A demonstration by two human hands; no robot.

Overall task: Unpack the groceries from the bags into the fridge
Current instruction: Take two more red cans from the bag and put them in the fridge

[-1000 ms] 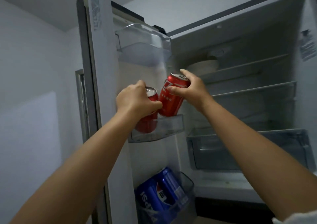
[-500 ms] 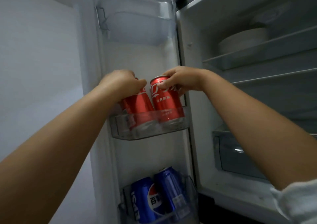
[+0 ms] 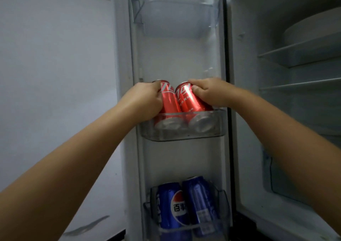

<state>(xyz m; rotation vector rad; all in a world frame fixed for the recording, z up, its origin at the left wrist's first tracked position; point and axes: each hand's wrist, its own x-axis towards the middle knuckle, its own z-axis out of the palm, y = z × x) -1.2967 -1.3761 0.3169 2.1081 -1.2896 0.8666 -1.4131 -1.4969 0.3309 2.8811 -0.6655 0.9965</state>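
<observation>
Left grip (image 3: 147, 100), right grip (image 3: 208, 91) each clasp red can; Pepsi cans (image 3: 171, 207) below.

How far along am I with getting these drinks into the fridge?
Done: two blue cans sit in the lower door bin. In hand: left hand and right hand each grip a red can in the middle door bin. Left: letting go; bags aren't visible.

A grey wall (image 3: 55, 74) stands left of everything, with perhaps a dark smudge (image 3: 86, 227) low down.
</observation>
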